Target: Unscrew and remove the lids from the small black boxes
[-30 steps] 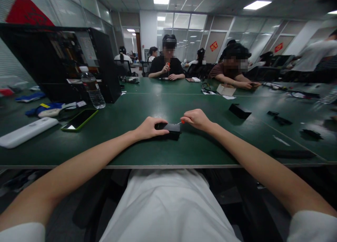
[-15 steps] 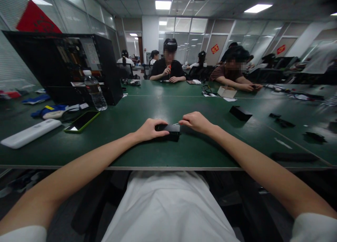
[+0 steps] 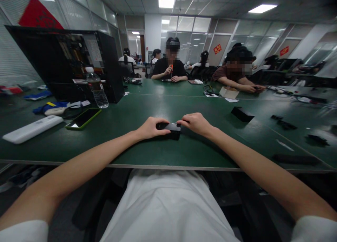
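Observation:
A small black rectangular box [image 3: 173,131] lies on the green table [image 3: 147,152] in front of me. My left hand [image 3: 152,128] is closed round its left end, thumb along the near side and fingers over the far side. At the box's right end, my right hand [image 3: 197,124] is closed in a pinch. A thin silvery metal tool [image 3: 174,123] sticks out from its fingertips over the far top edge of the box. The rest of that tool is hidden in the hand, so its kind does not show.
To the left are a green-edged phone [image 3: 83,119], a long white case [image 3: 33,129], a water bottle [image 3: 98,89] and an open computer tower [image 3: 112,66]. Another black box [image 3: 242,114] and several dark parts [image 3: 286,125] lie to the right. Two people sit across the table.
The view has shifted slightly. My right hand has come a little closer to the box, and less of the metal tool shows. My left hand keeps its grip.

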The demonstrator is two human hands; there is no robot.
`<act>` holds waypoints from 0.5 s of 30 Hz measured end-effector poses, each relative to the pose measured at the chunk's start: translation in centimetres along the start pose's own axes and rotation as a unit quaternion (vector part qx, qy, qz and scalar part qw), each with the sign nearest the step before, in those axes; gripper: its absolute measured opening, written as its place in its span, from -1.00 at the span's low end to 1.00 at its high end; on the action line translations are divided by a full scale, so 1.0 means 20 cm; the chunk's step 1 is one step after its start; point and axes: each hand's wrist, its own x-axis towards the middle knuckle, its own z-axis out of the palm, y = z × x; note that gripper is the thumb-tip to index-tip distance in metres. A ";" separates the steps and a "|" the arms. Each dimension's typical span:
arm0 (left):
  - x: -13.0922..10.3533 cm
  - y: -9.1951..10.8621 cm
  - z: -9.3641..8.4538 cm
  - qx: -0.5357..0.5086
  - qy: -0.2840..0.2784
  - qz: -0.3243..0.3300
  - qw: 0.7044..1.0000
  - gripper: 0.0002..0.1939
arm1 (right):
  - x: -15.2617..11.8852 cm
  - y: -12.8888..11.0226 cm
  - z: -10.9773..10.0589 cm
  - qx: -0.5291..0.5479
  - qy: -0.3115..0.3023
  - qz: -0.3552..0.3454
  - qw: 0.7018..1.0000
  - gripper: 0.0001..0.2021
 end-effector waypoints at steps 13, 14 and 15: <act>-0.01 0.01 0.01 -0.017 0.013 -0.015 1.000 -0.55 | 0.00 -0.06 0.02 0.140 0.021 0.138 0.980 -0.43; -0.01 0.01 0.01 -0.017 0.015 -0.015 1.000 -0.54 | -0.01 -0.07 0.02 0.128 0.041 0.129 0.982 -0.46; -0.01 0.01 0.01 -0.017 0.017 -0.015 1.000 -0.54 | -0.01 -0.07 0.02 0.113 0.059 0.114 0.985 -0.48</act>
